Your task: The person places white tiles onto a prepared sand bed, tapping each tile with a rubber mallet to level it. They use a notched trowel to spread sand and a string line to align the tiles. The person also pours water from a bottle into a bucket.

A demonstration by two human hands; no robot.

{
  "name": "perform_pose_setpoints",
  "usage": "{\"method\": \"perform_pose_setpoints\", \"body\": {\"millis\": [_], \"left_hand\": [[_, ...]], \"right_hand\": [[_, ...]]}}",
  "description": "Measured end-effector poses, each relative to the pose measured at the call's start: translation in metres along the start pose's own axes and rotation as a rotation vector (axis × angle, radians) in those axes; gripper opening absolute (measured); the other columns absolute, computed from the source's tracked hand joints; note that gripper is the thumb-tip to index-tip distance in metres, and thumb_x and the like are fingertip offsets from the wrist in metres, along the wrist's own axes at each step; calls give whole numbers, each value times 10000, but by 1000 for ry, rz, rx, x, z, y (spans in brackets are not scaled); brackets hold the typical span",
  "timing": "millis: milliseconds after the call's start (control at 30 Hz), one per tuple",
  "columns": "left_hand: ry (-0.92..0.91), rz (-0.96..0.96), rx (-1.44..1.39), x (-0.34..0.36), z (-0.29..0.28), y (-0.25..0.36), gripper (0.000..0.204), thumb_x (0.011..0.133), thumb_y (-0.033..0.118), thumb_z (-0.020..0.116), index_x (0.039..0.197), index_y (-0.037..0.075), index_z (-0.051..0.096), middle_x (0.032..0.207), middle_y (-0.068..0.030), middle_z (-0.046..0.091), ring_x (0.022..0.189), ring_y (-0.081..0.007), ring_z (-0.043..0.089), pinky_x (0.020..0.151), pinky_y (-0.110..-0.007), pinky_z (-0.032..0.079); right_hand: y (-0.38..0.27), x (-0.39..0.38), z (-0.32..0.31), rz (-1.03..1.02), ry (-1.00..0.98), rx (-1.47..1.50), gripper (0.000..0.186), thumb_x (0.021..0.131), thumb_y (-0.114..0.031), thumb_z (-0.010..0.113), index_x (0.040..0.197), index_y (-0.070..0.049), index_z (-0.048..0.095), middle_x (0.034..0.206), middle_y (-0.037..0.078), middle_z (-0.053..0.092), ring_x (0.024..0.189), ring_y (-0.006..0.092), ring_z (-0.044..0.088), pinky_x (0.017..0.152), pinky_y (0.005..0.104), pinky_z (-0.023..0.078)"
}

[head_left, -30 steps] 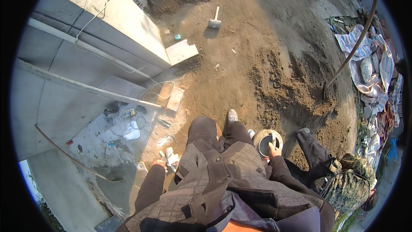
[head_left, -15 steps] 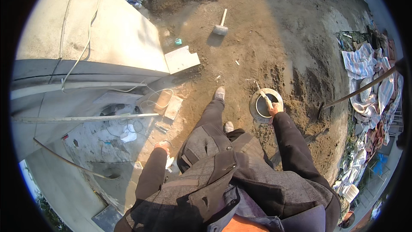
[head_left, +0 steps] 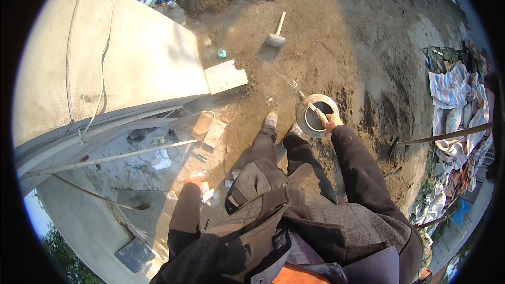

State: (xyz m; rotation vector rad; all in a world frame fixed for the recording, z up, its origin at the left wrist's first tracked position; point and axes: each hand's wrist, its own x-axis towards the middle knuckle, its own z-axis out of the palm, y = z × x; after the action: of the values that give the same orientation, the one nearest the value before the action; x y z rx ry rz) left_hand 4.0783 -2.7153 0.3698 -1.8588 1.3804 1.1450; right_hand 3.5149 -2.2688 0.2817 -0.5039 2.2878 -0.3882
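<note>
My right hand grips the rim of a round grey bucket held out ahead of my right leg, and a trowel handle lies across its opening. My left hand hangs at my side, closed on something small and white that I cannot make out. I am standing on sandy soil with one shoe forward. Both arms wear dark sleeves.
A mallet lies on the soil ahead. A pale slab rests at the edge of a large concrete surface on the left, with a cable over it. A long bar and small debris lie beside me. A shovel and striped sacks are right.
I have walked forward over the soil. My right hand has swung the bucket out ahead, and the concrete surface and mallet are now closer.
</note>
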Motion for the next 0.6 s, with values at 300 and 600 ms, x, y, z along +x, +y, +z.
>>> {"method": "perform_pose_setpoints", "body": {"millis": [300,600], "left_hand": [[88,-93,-136,-89,70,49,171,1005,177,627,1093,35,661,757,-146,705,536,-264,680,461,-400,558],[-58,-20,132,-78,129,227,252,1014,207,616,1161,4,643,762,-139,713,557,-234,699,483,-371,566]], "right_hand": [[71,-1,-30,381,-8,53,399,920,-389,638,1110,-66,778,1164,241,728,1116,397,696,999,478,532],[193,-34,-46,501,313,434,658,1000,-613,549,970,10,759,892,277,727,889,435,716,774,498,527]]}}
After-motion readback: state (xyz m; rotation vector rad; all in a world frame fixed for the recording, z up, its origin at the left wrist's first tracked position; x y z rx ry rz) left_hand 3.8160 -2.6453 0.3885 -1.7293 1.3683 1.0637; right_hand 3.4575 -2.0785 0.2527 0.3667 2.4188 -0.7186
